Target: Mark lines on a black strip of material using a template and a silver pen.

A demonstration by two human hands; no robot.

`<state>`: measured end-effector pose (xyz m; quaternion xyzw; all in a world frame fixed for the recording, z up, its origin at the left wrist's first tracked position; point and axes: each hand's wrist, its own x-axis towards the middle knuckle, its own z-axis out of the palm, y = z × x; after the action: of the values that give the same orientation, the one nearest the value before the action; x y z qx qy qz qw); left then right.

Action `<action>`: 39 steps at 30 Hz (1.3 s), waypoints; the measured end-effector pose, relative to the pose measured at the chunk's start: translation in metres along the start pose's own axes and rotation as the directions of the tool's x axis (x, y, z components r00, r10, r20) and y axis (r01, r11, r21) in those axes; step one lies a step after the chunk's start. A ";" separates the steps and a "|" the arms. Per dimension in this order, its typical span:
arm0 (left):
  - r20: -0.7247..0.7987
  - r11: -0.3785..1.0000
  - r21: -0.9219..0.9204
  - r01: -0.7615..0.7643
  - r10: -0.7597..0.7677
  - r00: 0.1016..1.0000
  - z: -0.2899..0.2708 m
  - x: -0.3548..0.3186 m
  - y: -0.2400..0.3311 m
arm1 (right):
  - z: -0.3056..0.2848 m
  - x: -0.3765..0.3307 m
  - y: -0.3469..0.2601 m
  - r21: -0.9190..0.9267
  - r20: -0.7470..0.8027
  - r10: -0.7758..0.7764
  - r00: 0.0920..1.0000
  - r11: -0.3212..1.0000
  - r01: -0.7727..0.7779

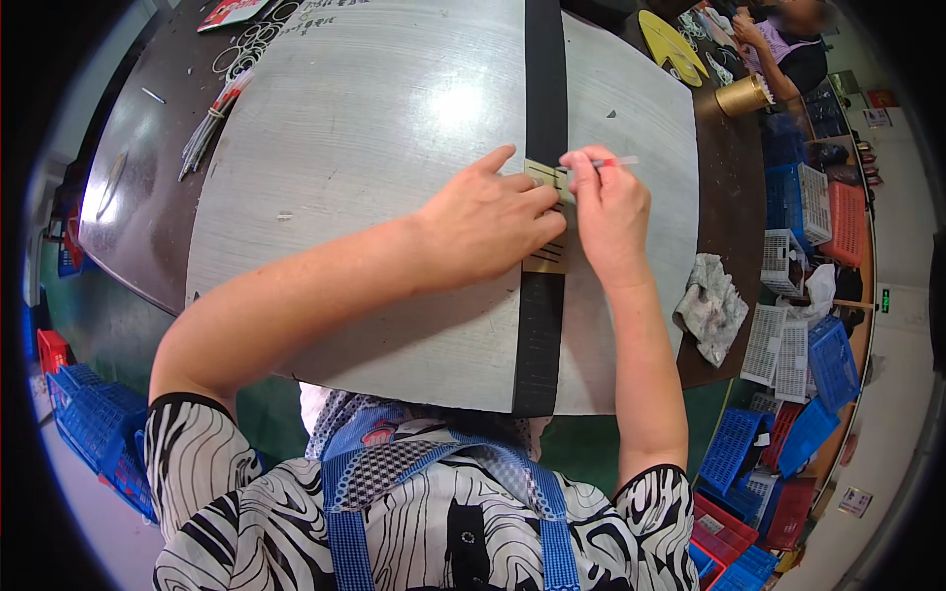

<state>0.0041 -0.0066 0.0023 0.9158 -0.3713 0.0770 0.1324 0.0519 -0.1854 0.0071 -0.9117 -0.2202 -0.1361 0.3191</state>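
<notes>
A long black strip (542, 345) runs from far to near across the pale wood-grain board. On it lies a yellowish slotted template (545, 258) with dark slits, partly hidden under my left hand (493, 222). That hand rests across the template with its fingers stretched and pressing down, the index finger pointing away. In my right hand (608, 202), just right of the template, a slim pen refill (621, 161) with a red section and clear end is pinched. Its tip is close to the template's far right edge; whether it touches cannot be made out.
The pale board (394, 128) sits on a dark table (143, 217). At the left are bundled pen refills (205, 133) and looped cords (258, 44). A grey rag (711, 307) lies right, a gold tin (741, 96) farther back. Another person (783, 49) sits far right, near stacked baskets (788, 202).
</notes>
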 end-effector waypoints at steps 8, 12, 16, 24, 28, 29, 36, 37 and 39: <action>0.384 0.991 0.076 -0.111 0.074 0.920 -0.033 0.069 -0.021 | -0.010 -0.008 0.023 0.175 -0.056 0.223 0.973 0.962 -0.210; 0.318 0.981 -0.062 0.186 -0.157 0.935 -0.037 0.054 -0.041 | -0.010 -0.015 0.040 0.595 -0.119 0.396 0.910 0.762 -0.254; -0.060 0.776 -0.552 0.307 -0.403 0.913 -0.014 0.032 -0.077 | -0.008 -0.013 0.018 0.763 -0.035 0.464 0.885 0.584 -0.276; -0.188 0.952 -0.273 0.136 -0.192 0.963 0.015 0.048 -0.094 | 0.011 -0.015 0.007 0.781 0.054 0.465 0.884 0.532 -0.328; -0.205 0.974 -0.208 0.086 -0.130 0.970 0.021 0.047 -0.099 | 0.013 -0.014 0.007 0.775 0.048 0.460 0.886 0.543 -0.323; -0.205 0.976 -0.204 0.078 -0.120 0.971 0.021 0.047 -0.100 | 0.013 -0.014 0.008 0.767 0.035 0.445 0.895 0.562 -0.310; -0.111 0.976 -0.159 0.152 -0.170 0.979 0.018 0.046 -0.095 | 0.013 -0.006 0.001 0.313 0.015 0.245 0.969 0.920 -0.237; -0.188 0.984 -0.145 0.106 -0.133 0.973 0.021 0.046 -0.095 | 0.012 -0.006 0.002 0.263 0.010 0.188 0.982 0.947 -0.184; -0.239 0.989 -0.129 0.066 -0.096 0.966 0.025 0.046 -0.098 | 0.005 -0.002 0.004 0.210 0.010 0.123 0.992 0.970 -0.122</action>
<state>0.1067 0.0232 -0.0292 0.9041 -0.3184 0.1612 0.2350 0.0524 -0.1857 0.0005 -0.8846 -0.1762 -0.0935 0.4216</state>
